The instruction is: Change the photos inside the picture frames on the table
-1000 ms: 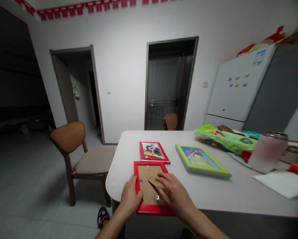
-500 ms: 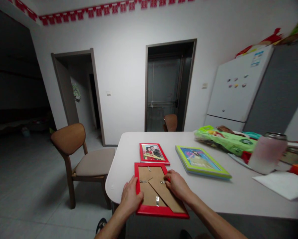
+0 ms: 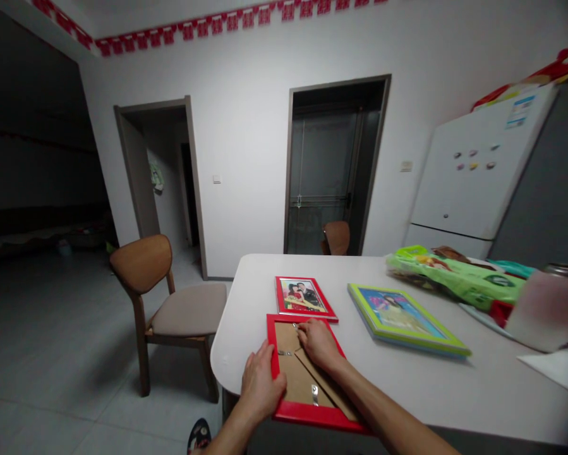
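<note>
A red picture frame (image 3: 312, 417) lies face down at the table's near edge, its brown backing board (image 3: 297, 382) and folded stand flap (image 3: 325, 384) showing. My left hand (image 3: 263, 382) grips the frame's left side, thumb over the rim. Near the top of the backing, the fingers of my right hand (image 3: 320, 344) are pinched at a small metal clip (image 3: 296, 325), which they partly cover. More metal clips show at the left side and at the bottom (image 3: 314, 395). Just beyond lies a second red picture frame (image 3: 305, 297), photo side up.
Green picture frames (image 3: 407, 316) lie stacked to the right on the white table (image 3: 246, 297). Farther right are a green package (image 3: 459, 275), a pinkish jar (image 3: 546, 309) and white paper (image 3: 556, 370). A wooden chair (image 3: 189, 309) stands at the left, a white fridge (image 3: 477, 170) at the back right.
My right hand has moved from the right-side clip up to the top clip of the face-down frame. My left hand keeps its grip. The view has shifted a little to the left.
</note>
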{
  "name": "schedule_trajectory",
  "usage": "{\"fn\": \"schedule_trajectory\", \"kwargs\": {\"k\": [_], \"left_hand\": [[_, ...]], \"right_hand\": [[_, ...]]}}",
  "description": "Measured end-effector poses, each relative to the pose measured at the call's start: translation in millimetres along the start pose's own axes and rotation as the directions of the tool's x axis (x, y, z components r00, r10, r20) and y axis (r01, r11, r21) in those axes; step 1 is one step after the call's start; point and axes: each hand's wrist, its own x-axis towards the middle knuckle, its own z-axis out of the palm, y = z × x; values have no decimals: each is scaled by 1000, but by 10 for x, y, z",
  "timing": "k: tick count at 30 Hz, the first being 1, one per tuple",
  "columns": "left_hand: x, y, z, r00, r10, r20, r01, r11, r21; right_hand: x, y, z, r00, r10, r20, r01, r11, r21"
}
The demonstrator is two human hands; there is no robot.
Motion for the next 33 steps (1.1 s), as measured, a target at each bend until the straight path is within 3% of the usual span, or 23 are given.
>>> {"fn": "schedule_trajectory", "kwargs": {"k": [5,9,15,19,24,29,33], "left_hand": [[10,0,-3,1000,-7,13,7,1000,2],[10,9,-9,1000,-16,21,16,1000,-9],[10,3,12,1000,-11,8,11,1000,-12],[9,6,7,1000,-8,16,8,1000,0],[4,11,-17,1000,-7,16,7,1000,15],[5,12,-17,1000,-12,11,12,1000,10],[1,22,-20,1000,-20,12,20,1000,11]], "right_hand": [[127,-22,97,999,27,-32,-28,999,-45],[41,-57,47,1000,-5,-22,4,999,-48],[-235,-231,34,964,-262,42,253,955,154],[-259,-315,66,980,-199,18,192,962,195],[-332,-129,-183,969,-234,72,209,943,258],[-644,48,-489,873,-320,369,187,917,351],[-761,-15,-457,904,-292,312,187,926,327]]}}
